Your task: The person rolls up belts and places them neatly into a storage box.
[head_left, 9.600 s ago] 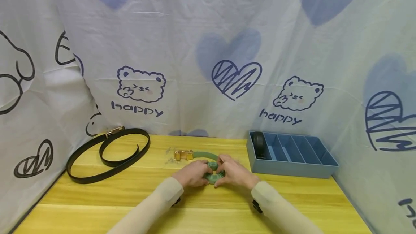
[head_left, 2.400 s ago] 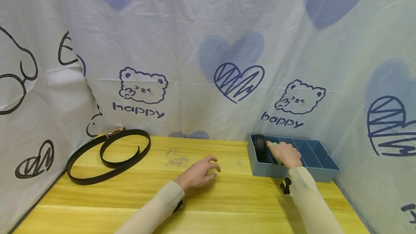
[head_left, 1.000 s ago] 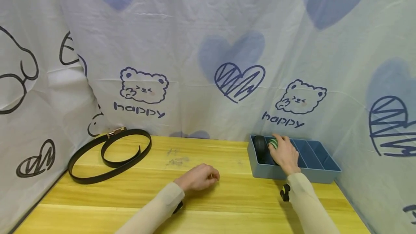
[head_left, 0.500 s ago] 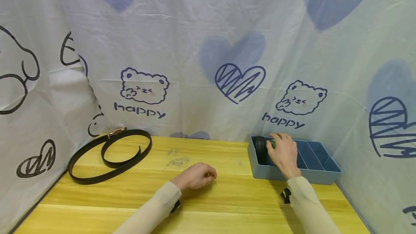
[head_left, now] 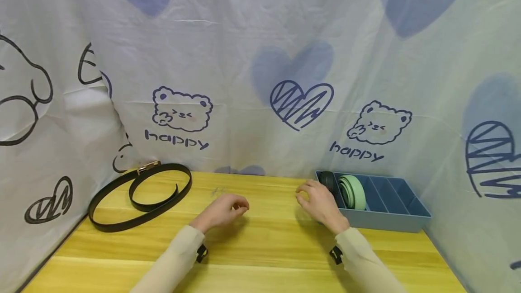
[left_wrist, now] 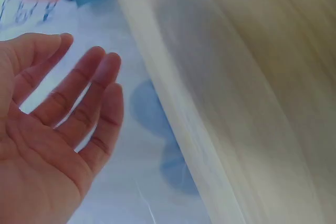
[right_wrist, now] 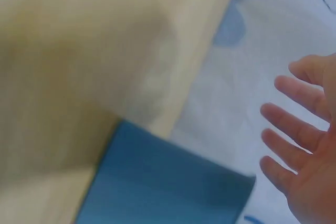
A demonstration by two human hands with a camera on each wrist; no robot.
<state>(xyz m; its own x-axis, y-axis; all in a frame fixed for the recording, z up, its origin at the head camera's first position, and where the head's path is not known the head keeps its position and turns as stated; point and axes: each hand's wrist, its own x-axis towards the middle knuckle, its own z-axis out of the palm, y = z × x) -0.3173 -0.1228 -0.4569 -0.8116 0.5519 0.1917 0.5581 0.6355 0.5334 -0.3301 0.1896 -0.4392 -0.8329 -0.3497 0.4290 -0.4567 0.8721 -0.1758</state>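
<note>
My left hand hovers over the middle of the table with loosely bent fingers and holds nothing; its bare palm also shows in the left wrist view. Just left of the blue divided box, my right hand is empty too, its fingers spread in the right wrist view. A rolled light green belt stands on edge in the box's second compartment from the left. Beside it, a rolled black belt sits in the leftmost compartment, partly hidden by the right hand. A loosely looped black belt with a gold buckle lies at the table's left.
The yellow wooden table backs onto a white printed cloth, which also hangs along both sides. The box's compartments right of the green belt hold nothing visible. A black wrist device sits under the right sleeve.
The green belt was coiled on the table by both hands, then carried by the right hand into the box and let go. The right hand has since moved left; the left hand shifted left.
</note>
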